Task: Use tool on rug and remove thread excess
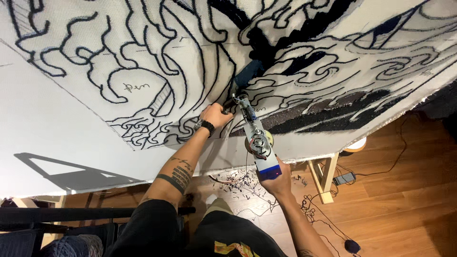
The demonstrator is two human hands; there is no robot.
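A large cream cloth (71, 119) is stretched on a wooden frame and carries a swirling pattern of dark blue and black tufted lines. A tufting gun (256, 141), white with a blue base and a round wheel on its side, points its tip at the cloth near a dark blue patch (248, 71). My right hand (277, 178) grips the gun's base from below. My left hand (216, 115), with a black watch on the wrist, is closed around the gun's front handle close to the cloth.
A wooden frame leg (322, 175) stands on the wood floor (395, 204) at right. Yarn scraps (238, 183) and black cables (328, 223) lie on the floor below the cloth. A black bar (71, 215) crosses at lower left.
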